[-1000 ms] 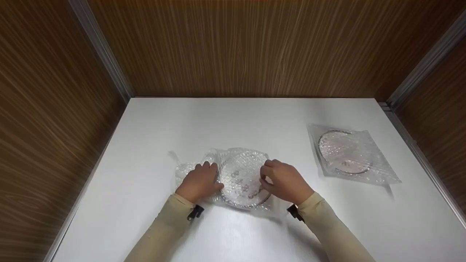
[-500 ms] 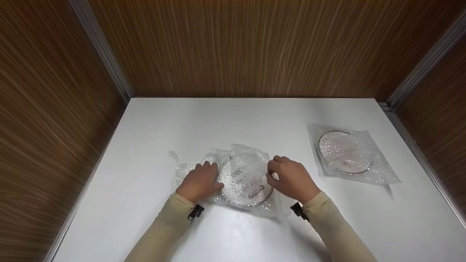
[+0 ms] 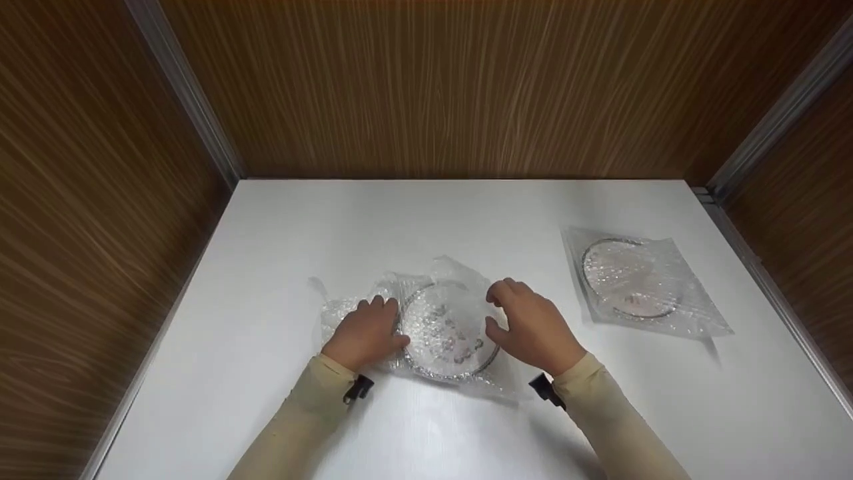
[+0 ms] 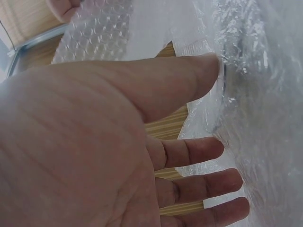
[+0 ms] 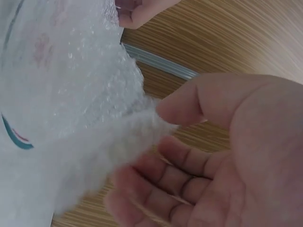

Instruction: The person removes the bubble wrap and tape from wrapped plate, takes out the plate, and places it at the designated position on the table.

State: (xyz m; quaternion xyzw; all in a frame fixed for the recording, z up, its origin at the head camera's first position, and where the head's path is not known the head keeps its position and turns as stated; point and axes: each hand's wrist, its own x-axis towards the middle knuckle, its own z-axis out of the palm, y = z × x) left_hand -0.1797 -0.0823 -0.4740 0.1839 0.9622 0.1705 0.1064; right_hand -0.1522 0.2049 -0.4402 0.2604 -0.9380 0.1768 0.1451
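Observation:
A round plate [image 3: 448, 330] with a dark rim and small flower-like marks lies in clear bubble wrap [image 3: 360, 300] on the white table. My left hand [image 3: 363, 333] rests on the wrap at the plate's left edge. Its fingers and thumb look straight and spread in the left wrist view. At the plate's right side, my right hand [image 3: 533, 327] has its thumb and fingers apart, with a raised edge of the wrap [image 5: 109, 146] between them. The thumb touches that edge in the right wrist view. The wrap partly blurs the plate.
A second wrapped plate [image 3: 630, 280] lies to the right on the white table [image 3: 400, 220]. Wood-grain panels [image 3: 426, 87] stand behind the table and at both sides, with metal strips [image 3: 193, 93] at the corners.
My right hand has moved slightly right and up, and its thumb and fingers have spread apart from a pinch. The wrap's upper edge has risen. My left hand has stayed put.

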